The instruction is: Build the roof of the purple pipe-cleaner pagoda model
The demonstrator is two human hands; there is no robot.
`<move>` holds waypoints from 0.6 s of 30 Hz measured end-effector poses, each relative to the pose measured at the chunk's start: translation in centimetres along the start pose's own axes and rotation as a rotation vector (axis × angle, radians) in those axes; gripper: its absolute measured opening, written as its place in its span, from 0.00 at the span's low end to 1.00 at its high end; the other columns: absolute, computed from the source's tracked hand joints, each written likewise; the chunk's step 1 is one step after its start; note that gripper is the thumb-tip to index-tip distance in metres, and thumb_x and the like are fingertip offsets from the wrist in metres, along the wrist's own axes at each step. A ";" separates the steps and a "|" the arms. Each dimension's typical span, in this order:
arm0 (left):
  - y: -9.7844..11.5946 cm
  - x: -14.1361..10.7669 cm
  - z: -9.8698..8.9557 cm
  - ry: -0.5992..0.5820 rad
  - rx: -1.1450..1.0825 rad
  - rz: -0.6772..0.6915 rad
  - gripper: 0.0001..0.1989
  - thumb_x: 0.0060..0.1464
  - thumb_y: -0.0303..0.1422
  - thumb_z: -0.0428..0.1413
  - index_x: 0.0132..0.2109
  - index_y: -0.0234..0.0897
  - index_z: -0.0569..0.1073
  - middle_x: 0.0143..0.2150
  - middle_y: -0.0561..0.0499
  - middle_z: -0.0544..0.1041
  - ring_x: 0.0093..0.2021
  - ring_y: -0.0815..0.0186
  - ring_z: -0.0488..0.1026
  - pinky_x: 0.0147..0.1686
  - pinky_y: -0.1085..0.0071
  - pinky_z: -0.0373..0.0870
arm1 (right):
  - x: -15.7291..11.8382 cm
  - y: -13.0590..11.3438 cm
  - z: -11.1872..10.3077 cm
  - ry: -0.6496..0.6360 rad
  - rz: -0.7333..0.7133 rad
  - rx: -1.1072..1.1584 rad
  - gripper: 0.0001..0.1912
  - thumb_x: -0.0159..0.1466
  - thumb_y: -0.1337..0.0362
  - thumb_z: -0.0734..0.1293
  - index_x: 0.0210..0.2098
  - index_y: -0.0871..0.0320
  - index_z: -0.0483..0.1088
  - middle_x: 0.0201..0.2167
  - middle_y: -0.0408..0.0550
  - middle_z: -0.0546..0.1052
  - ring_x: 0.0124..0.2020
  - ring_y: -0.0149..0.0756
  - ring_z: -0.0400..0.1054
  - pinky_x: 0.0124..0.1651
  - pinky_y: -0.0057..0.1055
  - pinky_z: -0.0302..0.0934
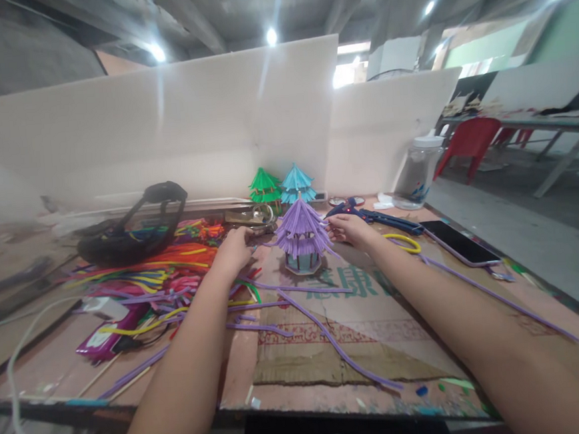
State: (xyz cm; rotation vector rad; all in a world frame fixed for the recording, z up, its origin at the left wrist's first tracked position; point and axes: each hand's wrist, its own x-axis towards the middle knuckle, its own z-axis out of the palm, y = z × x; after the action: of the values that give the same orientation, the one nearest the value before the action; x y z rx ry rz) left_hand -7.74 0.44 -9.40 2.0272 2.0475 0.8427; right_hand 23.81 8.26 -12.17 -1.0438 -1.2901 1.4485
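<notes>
A small pavilion model (301,233) with a two-tiered purple pipe-cleaner roof stands upright on a cardboard sheet (341,363). My left hand (239,244) is to its left, fingers bent into a pinch. From those fingertips a thin purple pipe cleaner (268,244) seems to run to the roof's edge. On the other side, my right hand (349,229) has thumb and fingers closed together beside the upper roof; what they pinch is too small to make out. Several loose purple pipe cleaners (337,347) lie on the cardboard in front of the model.
Behind stand a green pavilion (263,185) and a blue one (297,181). At right are a glue gun (390,221), yellow ring (402,241), phone (459,242) and plastic jar (416,173). At left are bundled pipe cleaners (182,257), a black strapped object (116,244) and a purple device (111,335) with cable.
</notes>
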 end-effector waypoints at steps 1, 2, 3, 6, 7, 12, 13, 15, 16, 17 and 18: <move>-0.1 0.0 0.1 -0.001 -0.011 0.011 0.23 0.46 0.25 0.57 0.52 0.37 0.73 0.49 0.44 0.79 0.44 0.62 0.76 0.41 0.74 0.67 | 0.0 0.0 0.0 -0.003 -0.002 -0.002 0.06 0.63 0.64 0.68 0.32 0.60 0.72 0.25 0.47 0.75 0.23 0.29 0.70 0.26 0.26 0.67; 0.0 0.0 0.0 -0.004 -0.026 0.018 0.22 0.47 0.26 0.57 0.52 0.37 0.74 0.49 0.45 0.79 0.45 0.62 0.76 0.42 0.74 0.67 | 0.1 0.1 0.1 -0.006 -0.004 -0.005 0.06 0.63 0.64 0.68 0.32 0.60 0.72 0.25 0.47 0.75 0.23 0.29 0.70 0.26 0.25 0.67; 0.1 -0.1 -0.1 -0.010 -0.039 0.015 0.20 0.49 0.28 0.56 0.51 0.38 0.75 0.47 0.46 0.80 0.44 0.62 0.76 0.42 0.74 0.67 | 0.0 0.1 0.1 -0.008 -0.008 -0.008 0.06 0.63 0.63 0.69 0.32 0.60 0.72 0.25 0.47 0.75 0.23 0.29 0.70 0.26 0.25 0.67; 0.9 -0.3 -0.4 -0.028 -0.019 -0.021 0.12 0.54 0.38 0.54 0.39 0.39 0.79 0.37 0.47 0.82 0.39 0.60 0.77 0.37 0.71 0.67 | -0.2 0.1 0.4 -0.009 -0.019 -0.027 0.07 0.62 0.62 0.70 0.32 0.61 0.73 0.26 0.48 0.76 0.23 0.29 0.70 0.26 0.24 0.67; 1.1 -0.4 -0.4 -0.029 -0.001 -0.018 0.13 0.55 0.40 0.53 0.37 0.39 0.79 0.36 0.47 0.82 0.38 0.59 0.77 0.36 0.71 0.66 | -0.3 -0.1 0.5 -0.004 -0.024 -0.037 0.07 0.62 0.63 0.70 0.32 0.61 0.73 0.26 0.48 0.76 0.23 0.29 0.69 0.26 0.24 0.67; 1.5 -0.6 0.6 -0.016 -0.034 0.034 0.15 0.55 0.31 0.49 0.45 0.39 0.77 0.42 0.47 0.81 0.39 0.60 0.77 0.39 0.70 0.67 | -1.4 -2.0 1.0 0.066 -0.099 -0.100 0.04 0.62 0.65 0.69 0.33 0.61 0.73 0.25 0.46 0.76 0.22 0.27 0.68 0.27 0.25 0.66; 1.5 -0.6 0.7 -0.017 -0.055 0.053 0.16 0.53 0.29 0.50 0.47 0.38 0.77 0.43 0.47 0.81 0.40 0.61 0.77 0.40 0.70 0.68 | -1.7 -2.7 1.0 0.087 -0.129 -0.108 0.04 0.61 0.65 0.70 0.33 0.61 0.73 0.25 0.45 0.75 0.22 0.26 0.67 0.27 0.24 0.65; 1.5 -0.6 1.0 -0.014 -0.089 0.089 0.18 0.51 0.27 0.51 0.48 0.37 0.76 0.46 0.47 0.81 0.42 0.61 0.77 0.43 0.71 0.69 | -2.3 -4.2 0.9 0.139 -0.203 -0.138 0.06 0.60 0.63 0.71 0.32 0.60 0.72 0.23 0.42 0.73 0.20 0.25 0.64 0.25 0.23 0.62; 1.6 -0.6 1.0 -0.007 -0.104 0.094 0.18 0.51 0.27 0.51 0.48 0.37 0.76 0.46 0.46 0.81 0.43 0.61 0.77 0.44 0.71 0.69 | -2.6 -5.0 0.9 0.167 -0.254 -0.167 0.08 0.59 0.61 0.71 0.32 0.59 0.72 0.22 0.41 0.72 0.20 0.24 0.63 0.25 0.23 0.61; 1.7 -0.6 0.9 0.002 -0.119 0.089 0.18 0.51 0.27 0.52 0.49 0.36 0.77 0.46 0.46 0.81 0.43 0.62 0.77 0.44 0.71 0.69 | -3.0 -5.6 1.0 0.188 -0.326 -0.231 0.09 0.59 0.59 0.71 0.33 0.59 0.71 0.22 0.41 0.72 0.20 0.25 0.63 0.25 0.23 0.61; 1.9 -0.7 0.9 0.010 -0.133 0.076 0.17 0.52 0.28 0.52 0.49 0.36 0.77 0.45 0.46 0.81 0.42 0.62 0.77 0.44 0.71 0.70 | -3.4 -6.2 1.1 0.208 -0.387 -0.294 0.11 0.59 0.58 0.70 0.34 0.59 0.71 0.23 0.41 0.72 0.20 0.26 0.63 0.24 0.24 0.60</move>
State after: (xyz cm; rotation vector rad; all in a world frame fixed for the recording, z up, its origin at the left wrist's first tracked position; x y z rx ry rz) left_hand -5.62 -0.04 -9.45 2.0443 1.8755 0.9765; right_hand 24.13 4.96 -5.79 -1.0309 -1.4818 0.8557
